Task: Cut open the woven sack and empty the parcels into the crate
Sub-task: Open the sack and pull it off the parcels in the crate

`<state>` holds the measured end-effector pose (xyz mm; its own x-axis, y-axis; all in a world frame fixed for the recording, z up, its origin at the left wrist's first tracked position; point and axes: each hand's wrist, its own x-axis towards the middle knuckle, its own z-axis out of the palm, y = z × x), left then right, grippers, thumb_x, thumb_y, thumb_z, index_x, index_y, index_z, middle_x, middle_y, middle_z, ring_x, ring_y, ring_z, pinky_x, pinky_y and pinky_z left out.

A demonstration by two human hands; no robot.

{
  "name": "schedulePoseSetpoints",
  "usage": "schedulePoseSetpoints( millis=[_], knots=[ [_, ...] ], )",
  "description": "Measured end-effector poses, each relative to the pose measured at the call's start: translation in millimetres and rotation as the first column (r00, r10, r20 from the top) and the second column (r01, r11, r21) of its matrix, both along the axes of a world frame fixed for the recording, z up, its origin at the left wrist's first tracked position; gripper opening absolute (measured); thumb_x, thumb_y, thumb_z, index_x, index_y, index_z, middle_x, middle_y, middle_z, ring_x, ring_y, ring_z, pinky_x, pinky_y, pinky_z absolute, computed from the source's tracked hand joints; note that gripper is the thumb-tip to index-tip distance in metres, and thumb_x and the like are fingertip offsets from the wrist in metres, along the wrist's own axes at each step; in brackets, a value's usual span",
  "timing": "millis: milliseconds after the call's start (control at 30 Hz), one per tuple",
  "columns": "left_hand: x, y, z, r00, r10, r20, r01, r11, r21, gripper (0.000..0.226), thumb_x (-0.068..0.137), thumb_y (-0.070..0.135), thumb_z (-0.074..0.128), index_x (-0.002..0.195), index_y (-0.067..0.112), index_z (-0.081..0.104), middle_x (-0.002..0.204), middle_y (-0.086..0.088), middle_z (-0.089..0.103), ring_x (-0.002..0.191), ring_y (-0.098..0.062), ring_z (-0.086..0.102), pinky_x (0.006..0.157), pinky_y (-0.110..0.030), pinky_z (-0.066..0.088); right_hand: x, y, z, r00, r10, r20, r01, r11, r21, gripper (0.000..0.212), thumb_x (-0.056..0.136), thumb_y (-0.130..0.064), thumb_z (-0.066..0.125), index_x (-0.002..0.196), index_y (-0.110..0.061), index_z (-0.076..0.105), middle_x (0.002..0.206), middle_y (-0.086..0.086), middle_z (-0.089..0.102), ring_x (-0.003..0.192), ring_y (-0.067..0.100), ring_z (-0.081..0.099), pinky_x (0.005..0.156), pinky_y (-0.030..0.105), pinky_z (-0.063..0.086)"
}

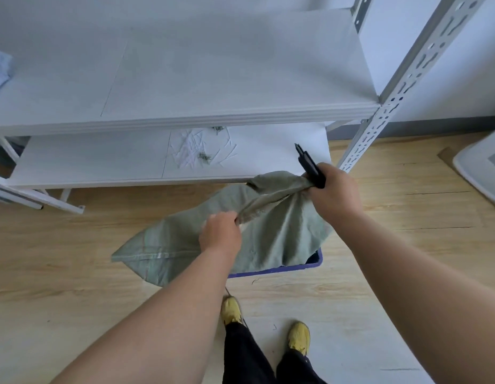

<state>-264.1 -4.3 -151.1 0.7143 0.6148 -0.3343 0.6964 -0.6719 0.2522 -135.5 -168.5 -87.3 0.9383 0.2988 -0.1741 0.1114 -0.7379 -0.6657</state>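
Observation:
A limp grey-green woven sack (276,234) hangs between my hands over a blue crate (315,263), which it mostly hides. My left hand (220,235) grips a bunched fold at the sack's middle. My right hand (333,194) holds the sack's upper end together with a black utility knife (308,164), whose tip points up and to the left. One sack corner lies spread toward the floor on the left. No parcels show.
A white metal shelving unit stands ahead with an upper shelf (185,79) and a lower shelf (102,159) strewn with cut fibres. Its perforated post (384,106) rises at the right. A white bin (481,164) sits far right. My yellow shoes (299,338) stand on the wood floor.

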Motion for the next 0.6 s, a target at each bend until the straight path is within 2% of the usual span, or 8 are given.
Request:
schedulePoseSetpoints(
  millis=[67,200,267,300,400,433,533,600],
  knots=[
    [9.2,9.4,0.4,0.995,0.094,0.024,-0.092,0.993,-0.079,0.019,0.096,0.020,0.046,0.101,0.022,0.064,0.103,-0.005,0.067,0.086,-0.028,0.056,0.067,-0.032,0.041,6.7,-2.9,-3.6,0.999,0.001,0.043,0.004,0.994,-0.111,0.018,0.080,-0.005,0.056,0.090,-0.019,0.061,0.081,0.007,0.062,0.070,0.029,0.056,0.049,0.029,0.035],
    [15.2,31.9,10.2,0.983,0.131,0.132,-0.114,0.985,-0.128,0.019,0.096,0.019,0.051,0.109,0.025,0.064,0.108,-0.001,0.067,0.094,-0.026,0.061,0.069,-0.030,0.043,20.0,-13.6,-3.9,0.999,-0.050,0.008,0.049,0.912,-0.406,0.021,0.083,-0.006,0.052,0.090,-0.024,0.060,0.096,0.007,0.052,0.059,0.020,0.047,0.047,0.024,0.029],
    [9.1,40.2,15.5,0.970,0.098,0.224,-0.081,0.993,-0.086,0.018,0.094,0.022,0.058,0.111,0.022,0.063,0.107,0.000,0.066,0.095,-0.025,0.061,0.072,-0.031,0.045,23.4,-19.8,-1.8,0.993,-0.090,0.076,0.113,0.911,-0.396,0.016,0.084,-0.010,0.054,0.091,-0.023,0.060,0.095,0.008,0.054,0.057,0.021,0.047,0.047,0.024,0.031],
    [5.6,42.7,16.6,0.965,0.025,0.262,-0.008,0.998,-0.064,0.018,0.092,0.023,0.061,0.109,0.022,0.064,0.105,0.000,0.066,0.095,-0.025,0.060,0.074,-0.032,0.046,24.0,-21.8,-0.6,0.987,-0.105,0.125,0.143,0.924,-0.355,0.014,0.085,-0.014,0.056,0.093,-0.023,0.060,0.093,0.008,0.053,0.057,0.024,0.048,0.048,0.025,0.033],
    [2.4,44.7,16.8,0.936,-0.311,0.162,0.321,0.946,-0.039,0.014,0.087,0.024,0.067,0.101,0.023,0.069,0.101,0.002,0.068,0.100,-0.026,0.060,0.081,-0.033,0.045,27.4,-24.8,-0.2,0.994,-0.026,0.102,0.062,0.926,-0.372,0.009,0.086,-0.022,0.061,0.095,-0.021,0.060,0.089,0.007,0.055,0.066,0.028,0.053,0.050,0.027,0.037],
    [5.8,46.9,18.8,0.935,-0.313,0.166,0.324,0.945,-0.042,0.012,0.087,0.024,0.068,0.099,0.024,0.070,0.100,0.003,0.069,0.099,-0.026,0.061,0.081,-0.033,0.045,27.3,-24.5,0.5,0.996,-0.027,0.079,0.055,0.926,-0.374,0.007,0.086,-0.022,0.060,0.093,-0.020,0.059,0.089,0.007,0.056,0.067,0.028,0.054,0.050,0.027,0.036],
    [23.6,57.4,23.7,0.932,-0.108,0.347,0.136,0.989,-0.059,0.013,0.086,0.020,0.067,0.099,0.019,0.070,0.101,0.000,0.068,0.098,-0.026,0.061,0.080,-0.036,0.048,31.5,-19.1,4.7,0.993,-0.059,0.100,0.085,0.957,-0.278,0.007,0.088,-0.026,0.060,0.094,-0.024,0.057,0.086,0.005,0.052,0.066,0.027,0.052,0.053,0.029,0.038],
    [29.4,53.1,32.0,0.934,-0.247,0.259,0.268,0.962,-0.049,0.012,0.088,0.021,0.066,0.100,0.021,0.070,0.102,0.001,0.067,0.096,-0.026,0.060,0.078,-0.034,0.048,29.5,-15.0,8.7,0.999,0.033,0.024,-0.024,0.952,-0.306,0.015,0.089,-0.032,0.062,0.097,-0.019,0.061,0.078,0.002,0.056,0.068,0.025,0.054,0.053,0.029,0.040]
  ],
)
